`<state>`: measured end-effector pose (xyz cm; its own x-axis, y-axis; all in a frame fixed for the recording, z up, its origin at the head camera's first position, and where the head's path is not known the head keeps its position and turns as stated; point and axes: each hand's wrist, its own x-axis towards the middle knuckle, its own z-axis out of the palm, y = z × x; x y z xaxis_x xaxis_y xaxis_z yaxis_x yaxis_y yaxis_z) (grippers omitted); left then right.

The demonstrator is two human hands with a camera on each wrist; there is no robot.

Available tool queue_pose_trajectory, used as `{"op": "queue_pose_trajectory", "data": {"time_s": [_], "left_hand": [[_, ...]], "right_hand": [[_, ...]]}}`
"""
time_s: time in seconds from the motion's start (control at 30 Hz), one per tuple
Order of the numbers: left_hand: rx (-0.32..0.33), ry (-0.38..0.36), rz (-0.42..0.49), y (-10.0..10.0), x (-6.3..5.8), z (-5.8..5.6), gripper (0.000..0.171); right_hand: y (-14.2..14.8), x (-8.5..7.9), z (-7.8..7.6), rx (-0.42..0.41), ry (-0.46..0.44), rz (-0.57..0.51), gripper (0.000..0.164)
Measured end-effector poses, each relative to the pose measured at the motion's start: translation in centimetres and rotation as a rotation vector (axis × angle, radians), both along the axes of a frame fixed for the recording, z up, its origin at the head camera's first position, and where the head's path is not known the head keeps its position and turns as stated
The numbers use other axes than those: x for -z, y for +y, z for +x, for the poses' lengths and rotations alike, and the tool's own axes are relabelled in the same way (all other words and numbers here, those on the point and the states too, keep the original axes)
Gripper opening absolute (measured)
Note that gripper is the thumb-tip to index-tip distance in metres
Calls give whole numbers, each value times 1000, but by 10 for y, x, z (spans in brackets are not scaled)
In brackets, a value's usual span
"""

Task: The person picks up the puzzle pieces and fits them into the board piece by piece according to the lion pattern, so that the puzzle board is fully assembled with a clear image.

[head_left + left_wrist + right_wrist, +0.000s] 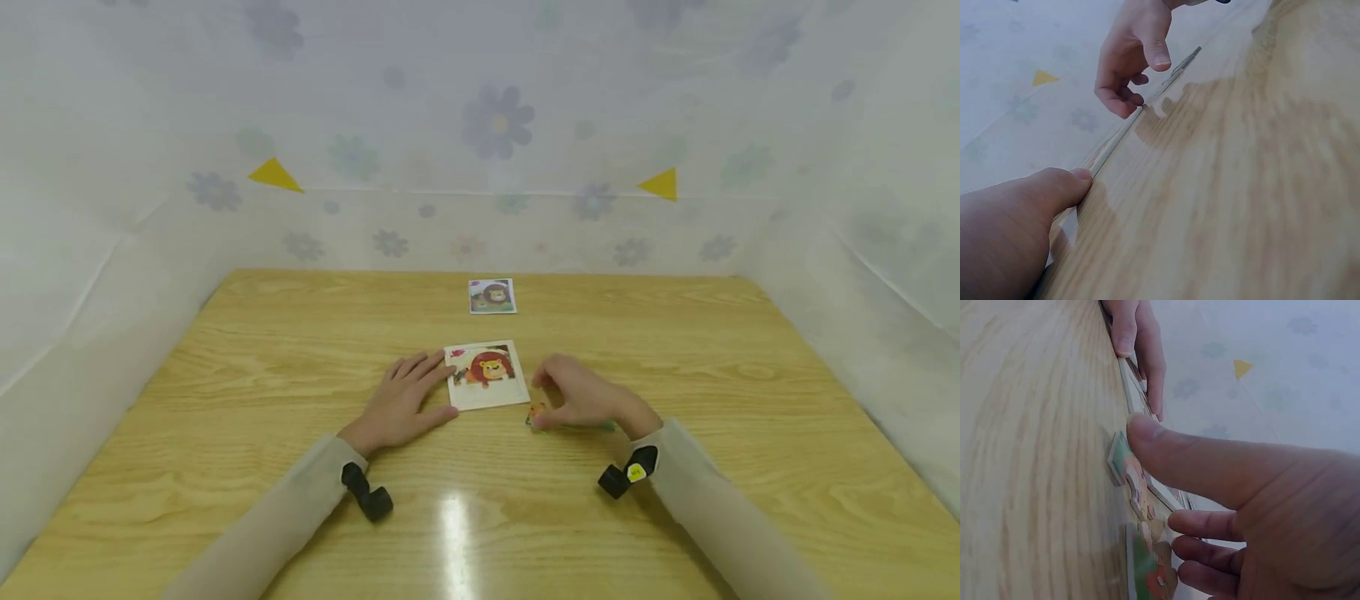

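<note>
A square jigsaw board (489, 398), partly filled with a lion picture, lies on the table; its lower part is bare. My left hand (408, 404) rests at its left side, fingers spread onto that edge and the thumb at the near left corner. To the right, my right hand (581, 392) hovers over loose jigsaw pieces (536, 412) beside the board. In the right wrist view a gap separates its thumb (1147, 428) from the bent fingers (1207, 553), with a green-cornered piece (1119, 456) close by the thumb tip and more pieces (1141, 565) under the fingers.
Behind the board, a small printed lion picture card (492, 308) lies flat on the wooden table (300, 333). A pale flowered sheet (427, 108) closes off the back and sides, with two yellow triangles (276, 175) on it.
</note>
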<state>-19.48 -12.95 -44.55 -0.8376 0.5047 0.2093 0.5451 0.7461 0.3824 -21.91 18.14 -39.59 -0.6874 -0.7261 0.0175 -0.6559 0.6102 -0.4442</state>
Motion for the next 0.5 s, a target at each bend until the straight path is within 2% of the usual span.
{"op": "queue_pose_trajectory", "data": {"time_s": [0.13, 0.3, 0.5], "left_hand": [[0, 3, 4, -1, 1, 0, 65], [-3, 7, 8, -2, 1, -1, 65], [-2, 8, 4, -1, 2, -2, 65]], "right_hand": [[-1, 1, 6, 46, 45, 30, 37], [-3, 3, 7, 65, -21, -11, 22], [-5, 4, 7, 28, -85, -84, 21]]}}
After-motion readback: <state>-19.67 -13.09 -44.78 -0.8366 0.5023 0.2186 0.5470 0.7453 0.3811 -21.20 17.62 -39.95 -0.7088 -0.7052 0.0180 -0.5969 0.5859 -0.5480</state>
